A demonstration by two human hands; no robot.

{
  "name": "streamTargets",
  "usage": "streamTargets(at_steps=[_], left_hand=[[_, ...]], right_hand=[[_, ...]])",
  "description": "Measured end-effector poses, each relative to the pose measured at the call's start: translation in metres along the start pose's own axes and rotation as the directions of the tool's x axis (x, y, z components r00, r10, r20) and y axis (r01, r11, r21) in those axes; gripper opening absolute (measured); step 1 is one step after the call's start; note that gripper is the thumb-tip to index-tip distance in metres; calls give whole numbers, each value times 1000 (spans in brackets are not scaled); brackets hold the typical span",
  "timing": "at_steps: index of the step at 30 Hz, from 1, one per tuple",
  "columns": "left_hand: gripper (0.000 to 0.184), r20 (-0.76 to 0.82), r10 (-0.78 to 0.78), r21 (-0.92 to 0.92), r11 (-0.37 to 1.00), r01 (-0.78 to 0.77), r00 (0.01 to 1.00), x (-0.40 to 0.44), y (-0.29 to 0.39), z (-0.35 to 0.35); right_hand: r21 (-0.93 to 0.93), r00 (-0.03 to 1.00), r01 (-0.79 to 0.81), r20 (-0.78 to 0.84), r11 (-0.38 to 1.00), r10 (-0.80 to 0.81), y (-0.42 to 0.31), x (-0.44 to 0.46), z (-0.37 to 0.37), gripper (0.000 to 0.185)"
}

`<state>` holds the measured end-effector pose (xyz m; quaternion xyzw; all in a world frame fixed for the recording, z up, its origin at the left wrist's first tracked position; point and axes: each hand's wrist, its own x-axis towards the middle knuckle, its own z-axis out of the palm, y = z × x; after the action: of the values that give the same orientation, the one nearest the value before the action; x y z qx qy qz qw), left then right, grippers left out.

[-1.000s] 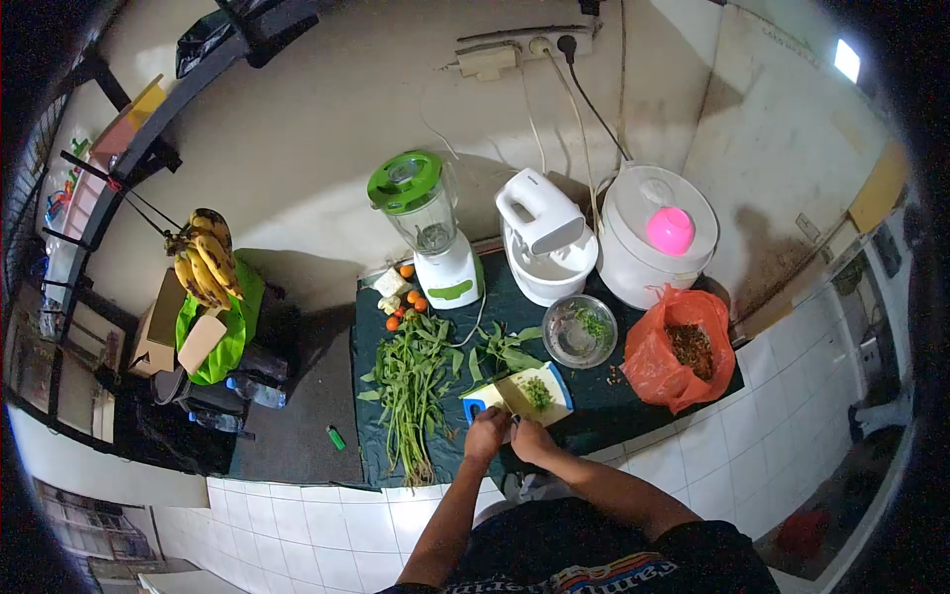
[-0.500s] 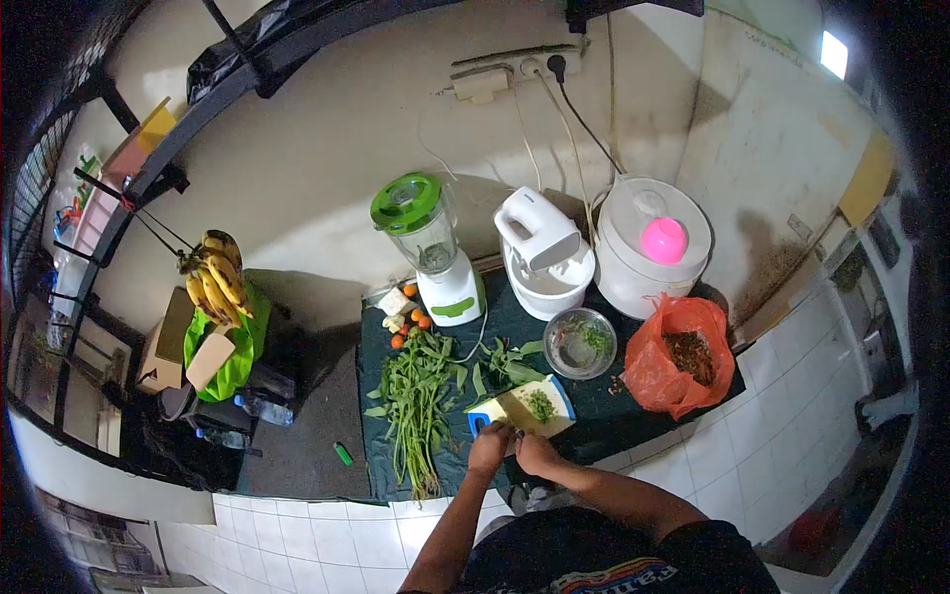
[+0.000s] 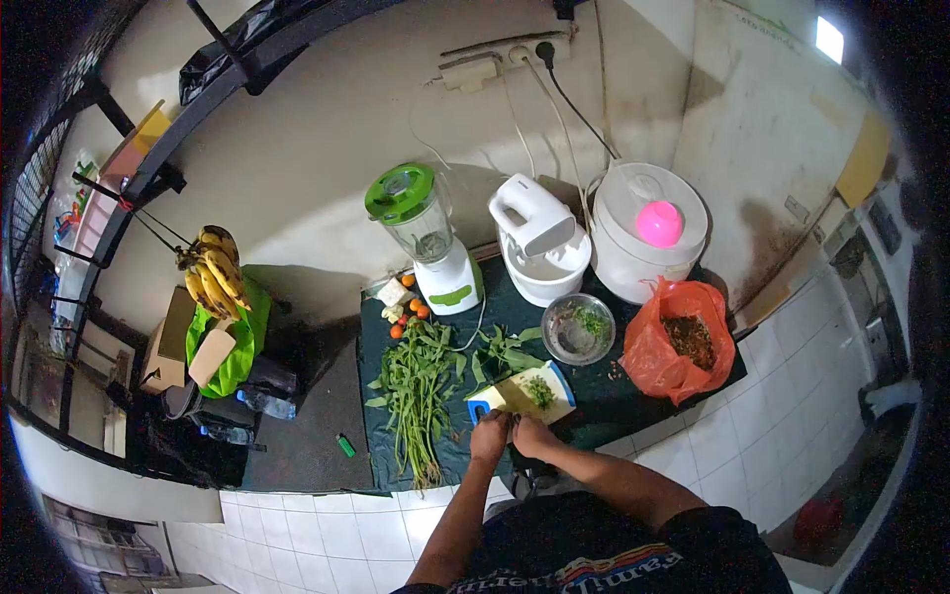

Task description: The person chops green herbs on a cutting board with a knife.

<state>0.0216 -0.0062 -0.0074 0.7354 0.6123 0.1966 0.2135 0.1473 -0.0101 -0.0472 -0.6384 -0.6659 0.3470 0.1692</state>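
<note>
At the near edge of a white cutting board with blue ends (image 3: 510,397), my left hand (image 3: 490,436) and my right hand (image 3: 535,437) are close together, both with fingers closed. Whatever they pinch is too small or hidden to make out. A small heap of chopped green vegetable (image 3: 539,392) lies on the board's right half. Left of the board spreads a bunch of leafy green stems (image 3: 417,396), with a few loose leaves (image 3: 507,353) just behind the board. A clear bowl (image 3: 566,346) with some cut greens stands behind it to the right.
Along the wall stand a green-lidded blender (image 3: 441,267), a white stand mixer (image 3: 539,228) and a white round appliance (image 3: 633,272) with a pink bowl (image 3: 659,224) on top. An orange plastic bag (image 3: 648,356) sits at right. Bananas (image 3: 215,275) hang at left; a green lighter (image 3: 345,445) lies below.
The view has shifted slightly. My hands stay together at the board's near edge, the right a little lower against the board. The chopped heap looks somewhat more spread out.
</note>
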Motion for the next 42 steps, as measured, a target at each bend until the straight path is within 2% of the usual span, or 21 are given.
streamTargets(at_steps=[2,3,5,7,10,14,16,17,19,20,22,24,26,28,30,31,33,37,40,41,42], left_hand=[[15,22,-21,-11,1000,21,1000,1,7,-5],[15,25,-23,20,1000,22,999,1,7,-4],[15,34,-30,49,998,28,999,0,3,-1],[15,-22,56,92,994,-54,998,1,-6,9],[15,-48,80,70,995,-76,996,-1,-9,12],[15,-30,0,25,1000,1,1000,1,2,5],[15,17,-11,49,999,10,1000,1,-1,7],[15,21,-9,49,999,8,1000,0,-2,7],[15,5,-39,-4,999,39,999,0,0,5],[15,3,-38,-5,999,38,999,-1,2,4],[14,-13,-38,3,999,38,999,0,8,-1],[14,-4,-47,39,998,47,999,1,4,3],[13,4,-61,71,996,61,998,-4,3,7],[12,-34,-57,61,996,59,998,-3,2,7],[12,-61,-30,40,999,32,998,-4,-5,12],[12,-88,-10,21,1000,12,996,-3,-7,14],[12,-94,-29,1,1000,29,995,-3,-9,16],[11,-80,-40,35,998,43,996,-4,-6,15],[11,-6,-85,75,994,86,996,-7,1,6],[11,-5,-85,78,993,85,996,-8,3,3],[11,-6,-78,74,994,78,997,-10,3,3]], right_hand=[[-130,985,135,127,982,-118,-20,-6,-33,29],[-24,973,97,213,995,-89,-29,-14,-52,31],[-17,981,36,190,999,-32,-17,-26,-41,32],[15,990,-58,130,998,56,-12,-35,-36,34],[-12,983,-83,163,997,83,-14,-28,-41,33],[-59,994,46,99,997,-40,-9,-11,-30,34],[-58,968,71,243,996,-55,-20,-16,-41,38],[-57,969,68,242,996,-52,-24,-25,-47,38],[-87,972,-65,218,994,83,-31,-43,-53,40],[-88,973,-64,217,994,82,-31,-47,-51,40],[-63,986,-138,82,988,143,-25,-49,-43,39],[-60,974,-182,128,982,188,-22,-39,-36,37],[-12,975,-42,219,999,44,-23,-25,-40,36],[-12,979,-31,202,999,32,-23,-22,-36,37],[3,991,109,74,994,-109,-11,-24,-21,39],[-2,992,109,68,994,-109,-13,-31,-23,39],[22,968,-162,198,987,155,-17,-50,-30,40],[-7,984,-151,97,989,151,-21,-54,-38,40],[10,990,-94,106,995,93,-28,-32,-35,40],[2,970,-139,199,990,136,-32,-26,-38,40],[4,971,-139,197,990,136,-37,-27,-42,40]])
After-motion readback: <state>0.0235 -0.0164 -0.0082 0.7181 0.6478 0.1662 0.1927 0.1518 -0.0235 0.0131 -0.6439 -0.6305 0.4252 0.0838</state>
